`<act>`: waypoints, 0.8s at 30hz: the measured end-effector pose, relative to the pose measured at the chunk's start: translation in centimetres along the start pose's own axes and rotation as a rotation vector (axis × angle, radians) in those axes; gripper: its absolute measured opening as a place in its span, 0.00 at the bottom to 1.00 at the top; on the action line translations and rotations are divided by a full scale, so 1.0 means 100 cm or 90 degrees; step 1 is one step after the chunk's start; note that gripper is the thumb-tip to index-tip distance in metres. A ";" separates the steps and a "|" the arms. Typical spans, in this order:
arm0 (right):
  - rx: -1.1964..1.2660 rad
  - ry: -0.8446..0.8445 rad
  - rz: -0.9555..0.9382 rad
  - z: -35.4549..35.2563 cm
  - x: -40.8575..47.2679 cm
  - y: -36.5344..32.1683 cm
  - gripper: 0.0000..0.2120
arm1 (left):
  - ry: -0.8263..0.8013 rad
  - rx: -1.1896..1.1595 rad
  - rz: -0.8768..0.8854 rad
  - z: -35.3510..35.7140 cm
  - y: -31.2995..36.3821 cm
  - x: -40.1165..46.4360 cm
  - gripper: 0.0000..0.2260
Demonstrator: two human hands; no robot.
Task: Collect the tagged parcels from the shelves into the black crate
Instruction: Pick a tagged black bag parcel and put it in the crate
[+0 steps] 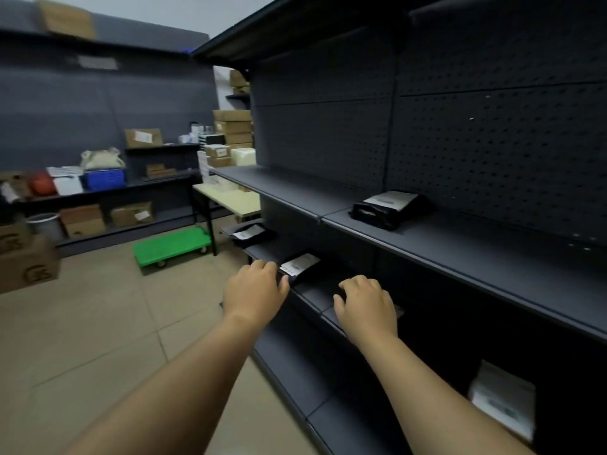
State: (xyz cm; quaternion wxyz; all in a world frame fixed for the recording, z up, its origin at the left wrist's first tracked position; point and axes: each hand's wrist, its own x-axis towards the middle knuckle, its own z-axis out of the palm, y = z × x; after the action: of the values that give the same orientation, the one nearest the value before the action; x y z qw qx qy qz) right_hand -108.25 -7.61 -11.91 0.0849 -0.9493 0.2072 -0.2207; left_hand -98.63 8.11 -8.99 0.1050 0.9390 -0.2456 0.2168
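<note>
My left hand (254, 289) pinches the near corner of a flat black plastic parcel with a white label (300, 266) on the middle shelf; my right hand (364, 305) rests with curled fingers on the shelf edge, over something I can't make out. I judge most collecting remains: similar parcels sit farther left (251, 233), upper right (391, 206) and lower right (504, 399). No black crate is in view.

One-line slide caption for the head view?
Both hands reach to a tagged black parcel on a dark shelf.
</note>
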 end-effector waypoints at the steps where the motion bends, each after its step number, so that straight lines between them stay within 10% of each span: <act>1: 0.006 -0.008 -0.015 0.008 0.010 -0.006 0.17 | -0.002 0.001 -0.017 0.003 -0.008 0.005 0.14; 24: 0.063 -0.081 -0.194 0.126 0.195 -0.102 0.16 | -0.001 0.118 -0.173 0.070 -0.136 0.123 0.17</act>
State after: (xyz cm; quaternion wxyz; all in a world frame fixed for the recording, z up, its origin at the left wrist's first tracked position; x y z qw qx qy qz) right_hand -82.97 -5.95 -13.02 0.1101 -0.9764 0.0436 -0.1808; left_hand -79.60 12.48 -10.78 0.0459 0.9694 -0.0950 0.2216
